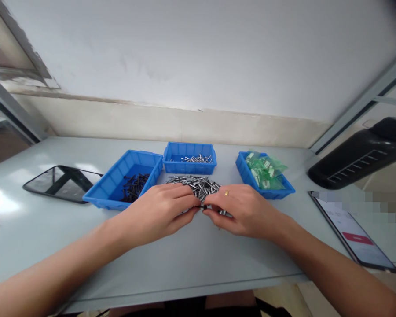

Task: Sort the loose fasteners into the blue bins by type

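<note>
My left hand (165,207) is closed in a pinch, thumb and forefinger meeting at a small dark fastener (203,207). From the other side, my right hand (242,209), with a gold ring on one finger, pinches at the same piece. Its exact kind is too small to make out. Just behind my fingertips lies a loose pile of thin silver and black fasteners (201,185), partly hidden by both hands. A blue bin (102,191) at the left holds black screw-like fasteners (136,187). Behind the pile, another blue bin (189,167) contains thin silver pins (199,159).
A third blue bin (277,193) at the right holds green plastic packets (265,169). Farther right are a phone (353,233) and a black bottle (356,154). A black-rimmed, glassy flat object (36,189) lies at the left. The wall (198,66) bounds the grey table's (198,264) back.
</note>
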Action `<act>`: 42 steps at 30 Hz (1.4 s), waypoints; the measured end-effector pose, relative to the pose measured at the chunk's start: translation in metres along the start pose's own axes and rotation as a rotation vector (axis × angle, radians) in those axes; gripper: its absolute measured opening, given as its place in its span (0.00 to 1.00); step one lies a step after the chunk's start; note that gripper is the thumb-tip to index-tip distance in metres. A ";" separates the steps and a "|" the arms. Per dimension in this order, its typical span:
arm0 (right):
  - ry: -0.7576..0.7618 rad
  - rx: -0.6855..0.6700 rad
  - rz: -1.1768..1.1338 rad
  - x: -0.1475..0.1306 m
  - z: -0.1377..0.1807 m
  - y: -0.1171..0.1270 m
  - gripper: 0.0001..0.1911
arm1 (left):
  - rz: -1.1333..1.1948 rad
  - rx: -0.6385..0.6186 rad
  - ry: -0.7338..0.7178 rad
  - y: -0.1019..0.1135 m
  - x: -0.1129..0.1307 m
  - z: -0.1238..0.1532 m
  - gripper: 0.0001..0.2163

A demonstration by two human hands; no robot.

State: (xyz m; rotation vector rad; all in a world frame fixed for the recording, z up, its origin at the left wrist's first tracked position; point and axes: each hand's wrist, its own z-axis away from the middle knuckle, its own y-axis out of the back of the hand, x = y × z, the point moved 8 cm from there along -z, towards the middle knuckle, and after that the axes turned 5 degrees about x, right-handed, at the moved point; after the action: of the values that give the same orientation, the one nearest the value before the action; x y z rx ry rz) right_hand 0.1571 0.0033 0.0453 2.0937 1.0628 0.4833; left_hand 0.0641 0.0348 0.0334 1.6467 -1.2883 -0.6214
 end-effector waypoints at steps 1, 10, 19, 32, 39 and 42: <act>-0.003 -0.005 0.006 0.000 0.000 0.000 0.08 | -0.005 -0.005 0.003 0.000 0.000 0.000 0.06; -0.009 -0.003 0.007 0.002 0.001 -0.002 0.08 | -0.011 -0.007 0.018 0.000 -0.002 0.001 0.06; 0.041 -0.016 0.006 -0.008 -0.002 0.000 0.11 | 0.069 -0.055 0.030 -0.003 0.000 0.001 0.08; -0.023 -0.028 0.013 0.002 0.002 -0.002 0.09 | 0.031 0.008 0.039 0.002 -0.004 0.001 0.07; -0.147 -0.090 0.027 0.015 0.001 -0.005 0.08 | 0.021 0.043 0.099 0.007 -0.011 0.001 0.08; -0.203 -0.168 0.032 0.020 0.004 -0.012 0.07 | -0.005 0.086 0.096 0.011 -0.010 0.001 0.08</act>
State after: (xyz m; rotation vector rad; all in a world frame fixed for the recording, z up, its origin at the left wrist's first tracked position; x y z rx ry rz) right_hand 0.1648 0.0226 0.0344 1.9661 0.8439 0.3535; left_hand 0.0551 0.0436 0.0411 1.7289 -1.2570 -0.4896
